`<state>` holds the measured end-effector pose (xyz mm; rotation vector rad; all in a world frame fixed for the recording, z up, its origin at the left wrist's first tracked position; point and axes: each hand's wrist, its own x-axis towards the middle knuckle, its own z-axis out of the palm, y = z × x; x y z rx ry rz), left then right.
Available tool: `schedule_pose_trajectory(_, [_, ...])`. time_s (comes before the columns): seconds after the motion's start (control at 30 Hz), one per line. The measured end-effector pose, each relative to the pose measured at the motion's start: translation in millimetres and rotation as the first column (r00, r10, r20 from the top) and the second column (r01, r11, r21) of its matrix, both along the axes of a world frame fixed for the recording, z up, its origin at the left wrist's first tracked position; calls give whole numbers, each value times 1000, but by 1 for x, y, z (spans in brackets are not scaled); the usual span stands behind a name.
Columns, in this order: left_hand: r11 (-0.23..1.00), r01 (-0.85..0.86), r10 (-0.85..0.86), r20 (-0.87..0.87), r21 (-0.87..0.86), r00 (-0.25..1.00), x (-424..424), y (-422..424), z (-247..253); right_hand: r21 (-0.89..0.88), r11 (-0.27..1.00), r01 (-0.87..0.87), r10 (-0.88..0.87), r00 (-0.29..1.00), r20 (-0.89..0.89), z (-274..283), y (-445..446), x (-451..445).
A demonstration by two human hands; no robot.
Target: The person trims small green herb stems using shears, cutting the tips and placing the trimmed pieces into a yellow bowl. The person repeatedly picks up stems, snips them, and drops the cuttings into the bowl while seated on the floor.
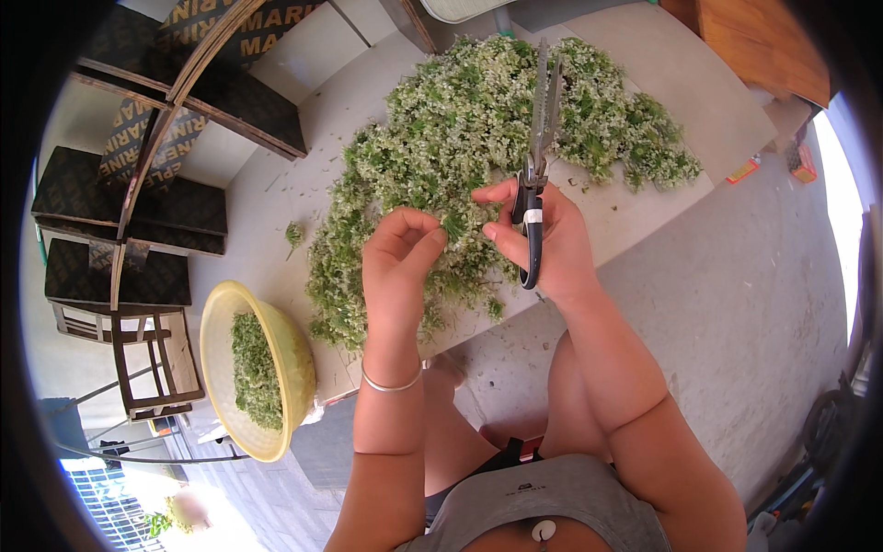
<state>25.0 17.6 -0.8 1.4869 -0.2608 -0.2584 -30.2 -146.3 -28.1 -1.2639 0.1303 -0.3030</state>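
My left hand [403, 245] pinches a small green sprig [453, 226] between thumb and forefinger, over a wide heap of small white flower heads with green stems [441, 131]. Close by on the right, my right hand [552, 231] has the black handle of a pair of scissors [537, 148] against its palm. The scissor blades point away from me over the heap and stand slightly apart. My right thumb and forefinger are spread towards the sprig without touching it. One loose flower head [294, 235] lies left of the heap.
A yellow plastic basin [303, 352] holding trimmed flower heads [256, 372] stands at the left end of the pale table [655, 207]. Dark printed plywood boxes [248, 103] line the far left side. A wooden board [766, 48] is at the upper right, above a concrete floor [731, 290].
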Motion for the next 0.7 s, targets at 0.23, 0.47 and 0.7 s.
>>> schedule_pose_trajectory(0.23, [989,-40,26,102,140,994,-3,3,3,99,991,92,-83,992,-91,5,7,-2])
schedule_pose_trajectory(0.47, [942,-220,51,539,253,841,-3,0,-4,86,979,183,-180,983,-46,5,4,-3])
schedule_pose_trajectory(0.7, [995,-51,41,119,85,992,-22,-13,-3,-41,987,155,-148,979,142,8,12,-8])
